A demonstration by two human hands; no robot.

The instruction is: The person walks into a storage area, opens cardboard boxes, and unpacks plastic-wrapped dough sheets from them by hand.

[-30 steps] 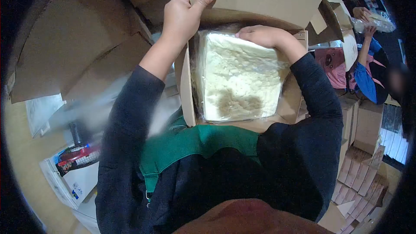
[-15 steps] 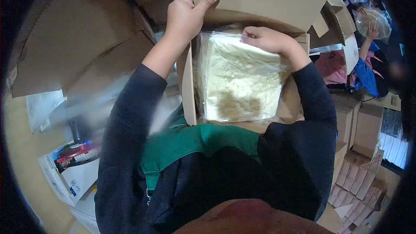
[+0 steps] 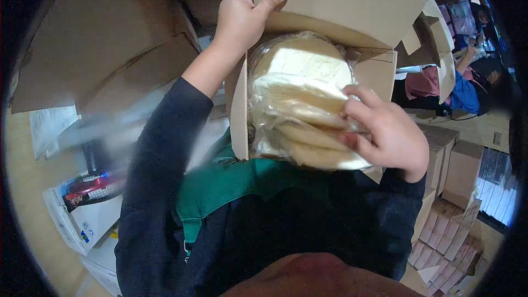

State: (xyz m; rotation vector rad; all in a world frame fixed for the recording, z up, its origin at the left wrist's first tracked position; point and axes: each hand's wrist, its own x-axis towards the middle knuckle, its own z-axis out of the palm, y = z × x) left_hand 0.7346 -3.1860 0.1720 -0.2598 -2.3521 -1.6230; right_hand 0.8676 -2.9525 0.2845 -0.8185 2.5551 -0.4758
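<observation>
My left hand point(image 3: 242, 19) is closed on the raised flap point(image 3: 335, 0) of an open cardboard box point(image 3: 238, 110), thumb on its near face. My right hand point(image 3: 389, 132) grips the right edge of a clear-plastic-wrapped pack of pale, flat discs point(image 3: 316, 151). The pack bends and tilts up toward me at the near side of the box. Behind it, another pale round surface under clear plastic point(image 3: 302, 58) shows in the box. Whether it belongs to the same pack I cannot tell. My right fingertips are partly hidden by plastic and blur.
Large cardboard sheets point(image 3: 88, 38) stand on the left. Below them is a white box point(image 3: 91, 228) with a red item point(image 3: 91, 187) above it. Stacked cartons point(image 3: 448, 231) are at lower right. Another person in a blue sleeve point(image 3: 467, 91) is at the right.
My right hand has moved from the pack's far edge toward me and to the right. The pack's near part has lifted and bent, exposing the round surface behind. My left hand still holds the flap.
</observation>
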